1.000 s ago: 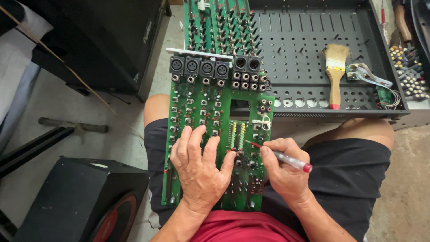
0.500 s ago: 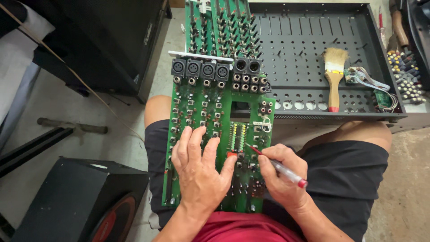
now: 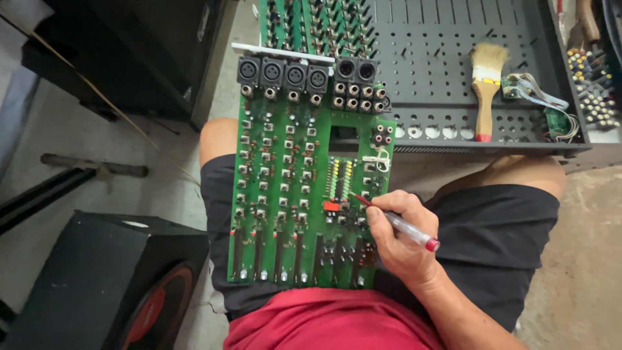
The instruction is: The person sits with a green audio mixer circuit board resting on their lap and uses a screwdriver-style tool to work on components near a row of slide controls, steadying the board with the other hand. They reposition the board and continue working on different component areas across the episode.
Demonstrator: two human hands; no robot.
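Observation:
A large green circuit board (image 3: 285, 194) with rows of small parts and black sockets along its far edge lies across my lap. My right hand (image 3: 398, 240) rests on the board's near right corner and grips a clear pen with a red cap (image 3: 405, 227). The pen's tip touches the board just right of a red part, below a column of small coloured lights. My left hand is out of view.
A grey perforated metal chassis (image 3: 447, 78) lies beyond my knees, holding a paint brush (image 3: 484, 84), a small wired board (image 3: 538, 97) and more green boards (image 3: 311, 26). A black speaker box (image 3: 110, 285) stands at my left. Black cases and rods lie on the concrete floor.
My left hand, which lay flat on the board's lower middle, has lifted away and left the view. My right hand stays put with the pen on the board.

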